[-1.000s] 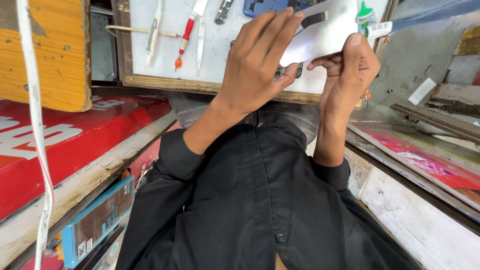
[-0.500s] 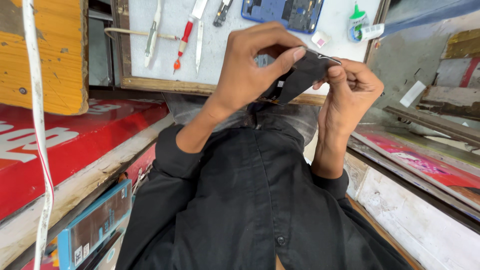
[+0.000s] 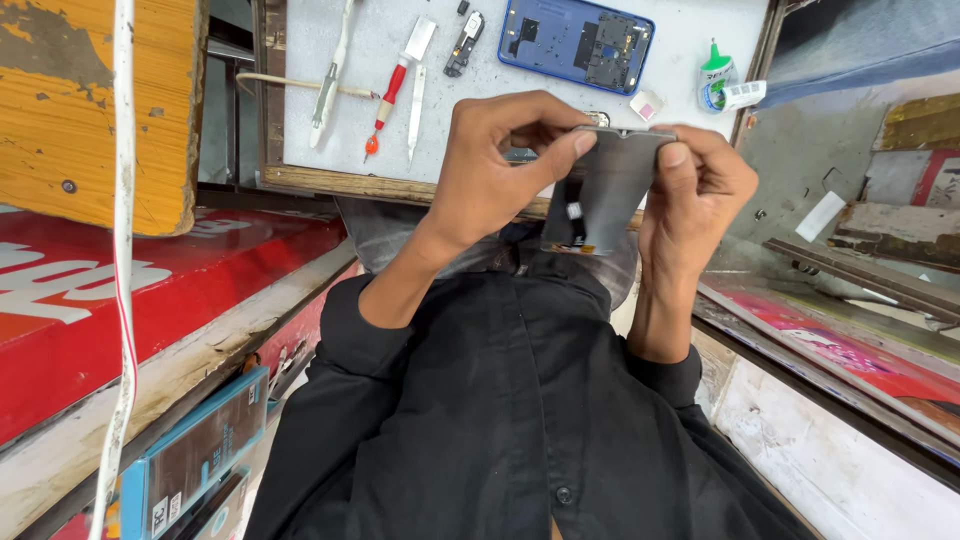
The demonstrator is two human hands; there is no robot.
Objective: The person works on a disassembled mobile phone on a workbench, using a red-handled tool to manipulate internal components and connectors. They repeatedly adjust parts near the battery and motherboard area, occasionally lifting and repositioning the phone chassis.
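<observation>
Both hands hold a thin grey phone display panel (image 3: 603, 185) upright above my lap, just in front of the work board's edge. My left hand (image 3: 497, 172) pinches its top left corner with thumb and forefinger. The panel's right edge rests in my right hand (image 3: 700, 188), whose fingertip sits on the top corner. The side facing me is dull grey with a small flex connector near the bottom. An opened blue phone body (image 3: 578, 42) lies on the white work mat (image 3: 320, 140) beyond the hands.
On the mat lie a red-handled screwdriver (image 3: 392, 88), a metal blade (image 3: 416, 110), a long metal tool (image 3: 331, 78), a small black part (image 3: 463, 42) and a green-capped glue bottle (image 3: 716, 82). A yellow wooden block (image 3: 90, 100), red signboard (image 3: 150, 290), white cable (image 3: 122, 250) and blue box (image 3: 200, 450) stand left.
The panel has come down from over the mat toward my chest and turned, its grey back now facing me. Both hands shifted with it, uncovering the blue phone body.
</observation>
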